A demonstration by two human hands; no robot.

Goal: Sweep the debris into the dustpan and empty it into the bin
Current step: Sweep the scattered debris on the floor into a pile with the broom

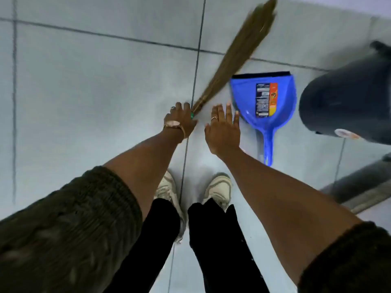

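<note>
A brown straw broom point(237, 51) slants across the pale tiled floor, bristles toward the top right. My left hand point(182, 121), with a watch on the wrist, is closed around its bound lower end. A blue plastic dustpan point(247, 96) with a label lies flat on the floor to the right, handle pointing toward me. My right hand point(224, 127) hovers with fingers spread just left of the dustpan, holding nothing. A dark grey bin point(347, 102) stands at the right edge. No debris is visible on the floor.
My white shoes point(167, 193) stand on the tiles point(84, 92) below my hands. A grey metal rail or door track point(364, 187) runs diagonally at the lower right. A pale wall base crosses the top right corner.
</note>
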